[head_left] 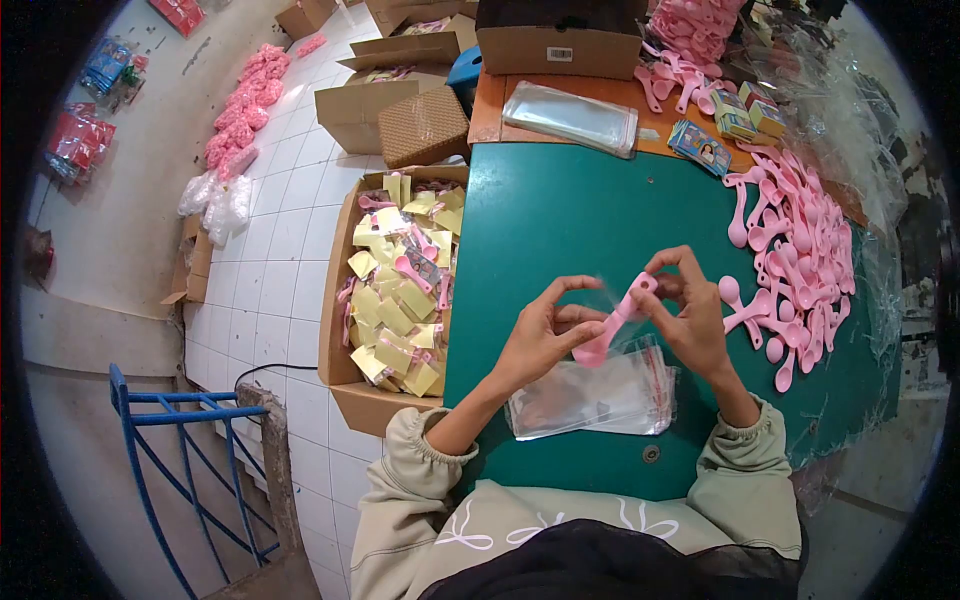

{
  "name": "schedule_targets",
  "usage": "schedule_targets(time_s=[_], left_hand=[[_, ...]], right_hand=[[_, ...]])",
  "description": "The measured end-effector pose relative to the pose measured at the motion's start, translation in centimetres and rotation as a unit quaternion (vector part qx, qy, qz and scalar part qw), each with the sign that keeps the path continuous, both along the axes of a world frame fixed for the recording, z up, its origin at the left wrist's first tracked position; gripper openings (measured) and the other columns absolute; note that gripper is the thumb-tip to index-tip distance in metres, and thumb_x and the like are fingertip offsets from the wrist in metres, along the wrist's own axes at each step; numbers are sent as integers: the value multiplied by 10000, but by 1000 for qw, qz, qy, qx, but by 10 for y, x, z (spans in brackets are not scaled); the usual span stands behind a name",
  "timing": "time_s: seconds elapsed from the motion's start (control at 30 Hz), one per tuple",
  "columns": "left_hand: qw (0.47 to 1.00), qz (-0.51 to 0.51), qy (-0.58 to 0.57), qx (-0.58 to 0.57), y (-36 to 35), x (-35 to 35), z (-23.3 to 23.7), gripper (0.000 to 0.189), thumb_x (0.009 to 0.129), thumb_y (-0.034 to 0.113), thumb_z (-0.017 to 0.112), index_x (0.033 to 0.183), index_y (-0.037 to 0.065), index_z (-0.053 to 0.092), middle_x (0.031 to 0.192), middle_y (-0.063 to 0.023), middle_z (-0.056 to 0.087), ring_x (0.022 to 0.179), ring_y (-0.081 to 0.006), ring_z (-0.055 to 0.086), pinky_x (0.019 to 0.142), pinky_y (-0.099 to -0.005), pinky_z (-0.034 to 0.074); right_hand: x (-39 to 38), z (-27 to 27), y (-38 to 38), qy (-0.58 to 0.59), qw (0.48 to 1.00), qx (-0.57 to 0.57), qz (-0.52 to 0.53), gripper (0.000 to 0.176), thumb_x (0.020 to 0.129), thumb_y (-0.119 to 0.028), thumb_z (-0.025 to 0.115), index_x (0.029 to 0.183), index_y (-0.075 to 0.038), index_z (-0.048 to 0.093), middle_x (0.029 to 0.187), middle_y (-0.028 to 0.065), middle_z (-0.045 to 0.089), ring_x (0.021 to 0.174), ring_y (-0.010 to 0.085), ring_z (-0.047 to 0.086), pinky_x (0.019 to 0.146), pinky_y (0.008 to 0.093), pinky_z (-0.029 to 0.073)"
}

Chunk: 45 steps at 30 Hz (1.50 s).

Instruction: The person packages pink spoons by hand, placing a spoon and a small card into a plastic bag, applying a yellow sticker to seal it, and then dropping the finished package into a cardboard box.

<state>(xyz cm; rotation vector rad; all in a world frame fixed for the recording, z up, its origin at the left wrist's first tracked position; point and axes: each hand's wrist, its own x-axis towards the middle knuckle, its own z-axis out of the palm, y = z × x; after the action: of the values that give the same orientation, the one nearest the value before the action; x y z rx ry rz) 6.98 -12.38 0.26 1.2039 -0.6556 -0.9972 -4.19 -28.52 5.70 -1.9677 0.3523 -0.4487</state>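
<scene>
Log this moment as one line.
pink spoon: held above clear bags | right hand: pinching handle end | left hand: at bowl end | loose spoons: on green table

No words or numbers can be read; one barcode label shows.
The label, white with dark bars, is on the side of the brown cardboard box at the far edge of the surface; its characters are too small. Printing on the picture cards and small boxes near the far right corner is illegible, as are reddish marks along the clear bags toward the near edge.
</scene>
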Motion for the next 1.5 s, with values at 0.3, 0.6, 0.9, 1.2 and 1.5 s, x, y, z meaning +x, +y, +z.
schedule_targets(time_s=[0.3,0.6,0.9,1.2,1.5], left_hand=[[993,-95,72,24,9,13,6,342,966,246,474,1096,-53,576,941,-92,639,872,-136,614,763,-256,503],[987,13,157,-14,10,17,26,289,970,215,462,1068,-33,574,944,-144,654,849,-167,636,763,-260,516],[989,44,140,-21,25,26,30,303,969,224,466,1095,-31,571,968,-164,661,858,-158,637,748,-245,514],[996,13,94,-7,26,28,36,298,958,182,488,1125,-46,582,975,-161,661,848,-135,634,740,-218,508],[998,-35,47,3,25,27,43,284,944,149,511,1107,-68,595,951,-139,664,851,-111,624,741,-199,509]], right_hand=[[-2,-3,-3,-80,983,-162,-26,258,852,-195,648,974,-5,524,880,130,654,720,189,656,632,285,519],[41,11,-57,-63,951,-12,303,380,896,-413,515,1081,-98,622,1222,133,524,1068,248,524,934,388,404],[64,-77,-316,149,961,-189,-135,313,713,-234,718,890,14,644,830,169,644,773,241,627,686,349,477],[67,-64,-284,20,899,-389,-199,233,766,-97,645,952,-15,529,782,99,546,732,223,567,671,342,450],[2,77,-25,47,992,-85,77,194,812,-9,612,1003,-36,598,845,62,645,760,149,634,645,280,505]])
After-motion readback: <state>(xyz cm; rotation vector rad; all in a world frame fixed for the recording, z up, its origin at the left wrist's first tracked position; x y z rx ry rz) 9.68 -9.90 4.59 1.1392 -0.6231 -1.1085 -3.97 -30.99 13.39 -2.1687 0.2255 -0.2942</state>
